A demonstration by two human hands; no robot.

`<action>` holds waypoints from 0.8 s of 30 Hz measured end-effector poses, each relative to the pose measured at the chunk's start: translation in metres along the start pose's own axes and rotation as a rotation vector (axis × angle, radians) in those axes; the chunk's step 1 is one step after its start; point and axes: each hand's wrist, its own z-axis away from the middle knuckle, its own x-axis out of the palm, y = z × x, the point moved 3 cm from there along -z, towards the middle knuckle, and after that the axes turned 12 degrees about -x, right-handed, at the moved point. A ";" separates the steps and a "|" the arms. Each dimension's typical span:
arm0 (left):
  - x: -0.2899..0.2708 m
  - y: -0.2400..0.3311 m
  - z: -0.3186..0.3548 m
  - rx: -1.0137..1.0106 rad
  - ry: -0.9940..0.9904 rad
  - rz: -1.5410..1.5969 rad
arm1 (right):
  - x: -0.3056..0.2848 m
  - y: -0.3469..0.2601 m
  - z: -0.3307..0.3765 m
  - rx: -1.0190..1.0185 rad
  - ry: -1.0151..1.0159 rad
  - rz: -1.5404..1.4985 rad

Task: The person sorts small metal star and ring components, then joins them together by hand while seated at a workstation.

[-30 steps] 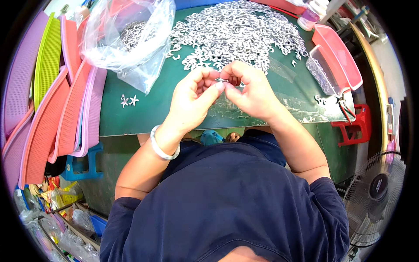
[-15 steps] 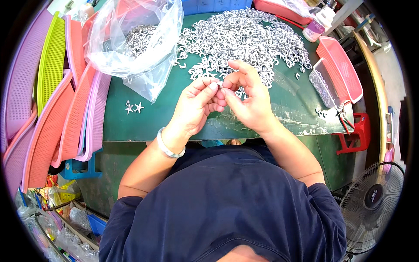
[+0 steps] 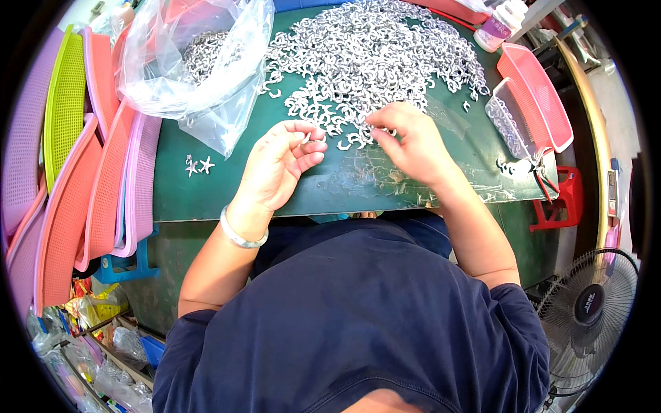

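My left hand (image 3: 279,165), with a pale bangle on its wrist, is raised over the green table (image 3: 275,199). Its thumb and fingers are closed on a small silvery piece (image 3: 306,138); the exact shape is mostly hidden. To the right, my right hand (image 3: 412,141) is at the near edge of a big heap of curved C-shaped silver-grey pieces (image 3: 365,62). Thumb and forefinger are drawn together there, and whatever lies between them cannot be made out. Two star-shaped metal pieces (image 3: 206,165) lie left of my left hand.
An open clear plastic bag (image 3: 227,117) with more grey pieces stands at the back left. Stacked plastic baskets (image 3: 100,193) crowd the left edge. On the right are a pink basket (image 3: 537,96), a clear box of pieces (image 3: 506,120), a white bottle (image 3: 499,27) and a fan (image 3: 589,306).
My hands have parted from where they met at the centre. The left has drawn left with the small piece; the right has moved right, to the heap's near edge.
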 end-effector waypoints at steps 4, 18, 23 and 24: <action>0.001 -0.002 0.002 -0.021 0.032 -0.053 | 0.013 0.000 0.003 -0.041 -0.139 0.146; 0.012 -0.016 0.002 -0.094 0.087 -0.136 | 0.024 0.007 0.002 0.145 -0.028 -0.161; 0.028 -0.017 0.000 -0.116 -0.015 -0.090 | 0.017 -0.003 0.001 0.087 0.103 -0.336; 0.031 -0.017 -0.001 -0.099 -0.033 -0.079 | 0.017 -0.004 0.001 0.068 0.127 -0.331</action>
